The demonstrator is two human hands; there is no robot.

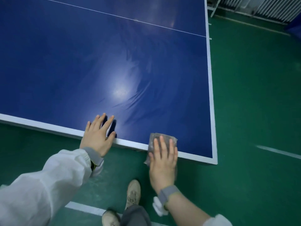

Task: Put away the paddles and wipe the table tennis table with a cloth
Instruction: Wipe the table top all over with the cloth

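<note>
The blue table tennis table fills the upper left, with a white border and a thin white centre line. My left hand rests flat on its near edge, fingers spread and straight. My right hand presses a folded grey cloth onto the near edge close to the table's right corner, fingers straight on top of it. The cloth hangs partly over the edge. Wet wipe streaks curve across the surface beyond the hands. No paddles are in view.
Green floor with white lines surrounds the table. My feet in beige shoes stand just below the near edge. A white radiator lines the wall at the far right.
</note>
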